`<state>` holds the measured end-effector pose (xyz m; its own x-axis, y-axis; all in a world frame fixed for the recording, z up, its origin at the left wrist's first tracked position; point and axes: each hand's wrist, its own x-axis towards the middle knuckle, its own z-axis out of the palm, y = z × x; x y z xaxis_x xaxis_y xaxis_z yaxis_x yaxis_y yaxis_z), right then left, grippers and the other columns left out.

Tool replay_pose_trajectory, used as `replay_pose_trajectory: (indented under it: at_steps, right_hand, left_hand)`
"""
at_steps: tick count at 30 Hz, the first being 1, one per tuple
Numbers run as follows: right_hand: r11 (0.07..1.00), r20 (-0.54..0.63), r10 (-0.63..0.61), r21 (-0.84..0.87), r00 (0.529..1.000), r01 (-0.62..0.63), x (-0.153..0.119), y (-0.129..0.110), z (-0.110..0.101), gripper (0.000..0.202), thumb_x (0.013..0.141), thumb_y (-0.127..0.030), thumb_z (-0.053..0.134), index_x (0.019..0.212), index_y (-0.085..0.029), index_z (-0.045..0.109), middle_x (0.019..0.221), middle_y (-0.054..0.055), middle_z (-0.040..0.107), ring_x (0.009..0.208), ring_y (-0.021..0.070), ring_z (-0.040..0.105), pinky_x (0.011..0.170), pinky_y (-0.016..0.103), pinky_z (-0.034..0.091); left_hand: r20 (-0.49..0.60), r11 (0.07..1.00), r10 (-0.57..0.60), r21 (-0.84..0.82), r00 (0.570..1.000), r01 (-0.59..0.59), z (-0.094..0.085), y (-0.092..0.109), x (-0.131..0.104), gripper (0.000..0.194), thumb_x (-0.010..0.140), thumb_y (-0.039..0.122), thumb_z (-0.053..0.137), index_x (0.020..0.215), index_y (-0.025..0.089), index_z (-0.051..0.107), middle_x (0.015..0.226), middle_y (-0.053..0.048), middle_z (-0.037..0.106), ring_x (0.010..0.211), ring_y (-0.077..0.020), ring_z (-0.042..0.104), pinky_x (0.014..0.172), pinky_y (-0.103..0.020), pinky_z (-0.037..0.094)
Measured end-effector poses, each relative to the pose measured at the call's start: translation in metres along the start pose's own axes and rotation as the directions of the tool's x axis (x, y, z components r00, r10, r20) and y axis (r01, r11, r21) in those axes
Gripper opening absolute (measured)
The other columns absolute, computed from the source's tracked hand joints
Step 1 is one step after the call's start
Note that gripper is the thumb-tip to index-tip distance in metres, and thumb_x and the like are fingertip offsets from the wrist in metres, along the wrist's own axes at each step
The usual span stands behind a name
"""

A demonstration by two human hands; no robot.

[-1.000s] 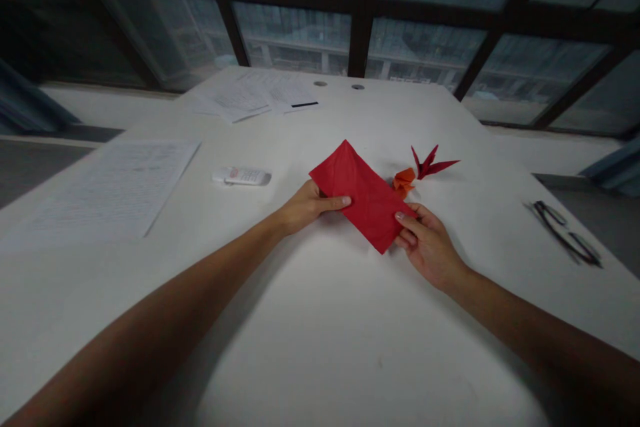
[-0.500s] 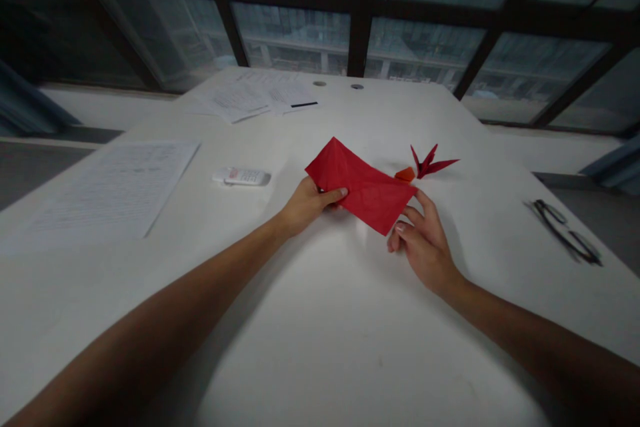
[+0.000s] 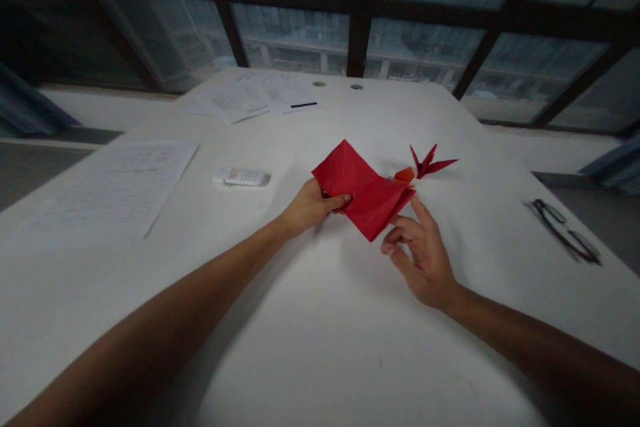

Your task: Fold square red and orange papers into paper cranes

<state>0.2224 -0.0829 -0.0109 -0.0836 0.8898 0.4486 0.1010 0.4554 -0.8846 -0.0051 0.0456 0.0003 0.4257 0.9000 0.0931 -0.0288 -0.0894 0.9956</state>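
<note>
A creased sheet of red paper (image 3: 363, 187) is held above the white table, its middle raised in folds. My left hand (image 3: 315, 208) pinches its left lower edge, thumb on top. My right hand (image 3: 423, 253) is at the paper's right end, fingers apart, with the index fingertip at or just under the right corner. Behind that corner lie a small orange folded piece (image 3: 405, 175) and a red origami figure with pointed tips (image 3: 431, 163).
On the white table (image 3: 310, 333) are a white remote-like device (image 3: 243, 177) and a large printed sheet (image 3: 110, 190) at left. More papers (image 3: 240, 99) and a dark pen (image 3: 304, 105) lie at the back. Black-framed glasses (image 3: 565, 230) rest at right.
The red paper has shifted slightly right at its left end, and its right part has folded more, the lower corner moving left. My right hand's fingers have opened somewhat.
</note>
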Motion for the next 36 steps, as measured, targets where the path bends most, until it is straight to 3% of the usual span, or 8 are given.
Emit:
replay_pose_trajectory:
  at_steps: [4, 8, 12, 16, 22, 25, 29, 36]
  right_hand:
    - [0.999, 0.078, -0.049, 0.002, 0.996, 0.049, -0.002, -0.001, 0.001, 0.092, 0.093, -0.009, 0.062, 0.162, -0.051, 0.017, 0.139, 0.003, 0.066, 0.098, 0.0228, 0.071, 0.093, 0.051, 0.057]
    - [1.0, 0.195, 0.01, -0.022, 0.981, -0.005, 0.005, -0.003, 0.0, 0.097, 0.094, -0.012, 0.063, 0.164, -0.049, 0.007, 0.159, 0.003, 0.051, 0.127, 0.0274, 0.064, 0.105, 0.056, 0.052]
    - [0.977, 0.257, 0.05, -0.215, 0.965, 0.006, 0.011, 0.0, -0.001, 0.085, 0.096, -0.016, 0.062, 0.164, -0.044, 0.019, 0.169, 0.002, 0.035, 0.147, 0.0298, 0.045, 0.117, 0.059, 0.041]
    - [0.952, 0.246, 0.073, -0.307, 0.966, 0.006, 0.011, 0.002, -0.001, 0.081, 0.095, -0.018, 0.064, 0.163, -0.04, 0.028, 0.168, 0.002, 0.038, 0.152, 0.0305, 0.037, 0.123, 0.06, 0.034]
    - [0.95, 0.252, 0.032, -0.31, 0.967, 0.05, 0.011, -0.006, 0.001, 0.076, 0.089, -0.013, 0.067, 0.157, -0.037, 0.042, 0.159, 0.006, 0.05, 0.147, 0.031, 0.044, 0.124, 0.06, 0.032]
    - [0.977, 0.121, 0.033, -0.213, 0.992, -0.006, 0.012, -0.005, 0.001, 0.055, 0.092, -0.015, 0.065, 0.142, -0.035, 0.055, 0.145, 0.007, 0.058, 0.136, 0.0278, 0.054, 0.117, 0.054, 0.041]
    - [0.976, -0.079, 0.205, 0.084, 0.976, -0.199, 0.018, 0.008, 0.0, 0.035, 0.092, -0.028, 0.072, 0.122, -0.033, 0.056, 0.117, 0.002, 0.062, 0.103, 0.0199, 0.068, 0.09, 0.04, 0.057]
    - [0.893, -0.064, 0.4, 0.25, 0.914, -0.373, 0.029, 0.021, -0.005, 0.043, 0.092, -0.041, 0.073, 0.128, -0.027, 0.053, 0.086, -0.003, 0.067, 0.075, 0.0163, 0.069, 0.075, 0.035, 0.055]
  left_hand:
    - [0.056, 1.0, 0.009, 0.02, 0.998, -0.01, 0.002, 0.004, -0.002, 0.032, 0.075, 0.034, 0.085, 0.076, 0.015, 0.059, 0.066, 0.002, 0.057, 0.058, -0.0092, 0.049, 0.053, -0.021, 0.037]
    - [0.151, 1.0, 0.009, -0.013, 0.988, -0.007, 0.007, 0.009, -0.006, 0.033, 0.072, 0.033, 0.086, 0.091, 0.015, 0.065, 0.081, -0.002, 0.067, 0.07, -0.0134, 0.059, 0.066, -0.024, 0.048]
    - [0.26, 0.999, 0.007, -0.035, 0.965, 0.002, 0.009, 0.013, -0.011, 0.041, 0.068, 0.032, 0.089, 0.1, 0.015, 0.069, 0.096, -0.007, 0.073, 0.087, -0.0205, 0.066, 0.083, -0.033, 0.054]
    - [0.345, 0.997, 0.049, -0.072, 0.937, -0.026, 0.008, 0.015, -0.014, 0.044, 0.079, 0.042, 0.082, 0.112, 0.016, 0.069, 0.107, -0.01, 0.074, 0.1, -0.0247, 0.068, 0.095, -0.038, 0.053]
    - [0.324, 0.993, 0.05, 0.083, 0.945, -0.081, 0.012, 0.01, -0.013, 0.043, 0.084, 0.049, 0.079, 0.105, 0.013, 0.07, 0.102, -0.01, 0.073, 0.092, -0.0222, 0.068, 0.084, -0.033, 0.054]
    - [0.297, 0.989, 0.048, 0.123, 0.954, -0.088, 0.014, 0.006, -0.011, 0.037, 0.087, 0.047, 0.076, 0.097, 0.012, 0.071, 0.093, -0.009, 0.074, 0.085, -0.0194, 0.066, 0.08, -0.03, 0.053]
    - [0.286, 0.984, 0.062, 0.14, 0.956, -0.106, 0.014, 0.003, -0.01, 0.036, 0.089, 0.047, 0.074, 0.094, 0.011, 0.071, 0.088, -0.008, 0.073, 0.077, -0.016, 0.063, 0.072, -0.027, 0.05]
    - [0.367, 0.98, 0.082, 0.14, 0.926, -0.142, 0.012, 0.007, -0.011, 0.037, 0.087, 0.046, 0.078, 0.094, 0.011, 0.072, 0.09, -0.01, 0.075, 0.077, -0.0166, 0.065, 0.074, -0.027, 0.053]
